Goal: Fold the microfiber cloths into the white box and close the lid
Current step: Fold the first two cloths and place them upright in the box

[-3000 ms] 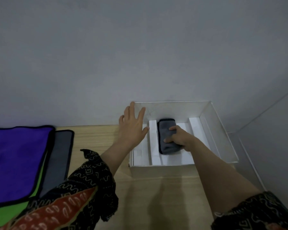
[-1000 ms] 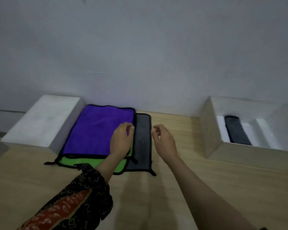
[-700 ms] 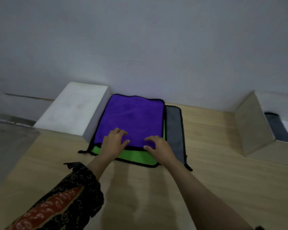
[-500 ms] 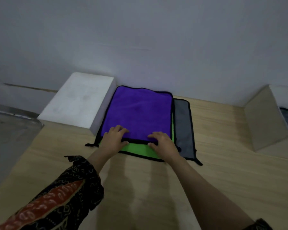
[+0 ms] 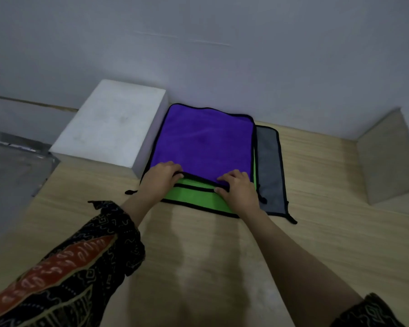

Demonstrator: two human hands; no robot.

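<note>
Only white box (image 5: 387, 159) wall; left hand (image 5: 162, 179), right hand (image 5: 237, 188) on purple cloth (image 5: 203, 140)

Left hand (image 5: 162, 180) and right hand (image 5: 238, 189) each pinch the purple cloth (image 5: 203, 140).

purple cloth (image 5: 203, 142): vivid violet, black trim | green cloth (image 5: 194, 200): bright lime, black trim | grey cloth (image 5: 268, 161): mid grey, black trim | block (image 5: 111, 123): plain white, faint smudges | box (image 5: 385, 159): wall dull beige in shade | table (image 5: 198, 267): pale wood grain | sleeve (image 5: 64, 270): black, tan squiggles, orange-red band | wall (image 5: 222, 55): flat pale grey
</note>
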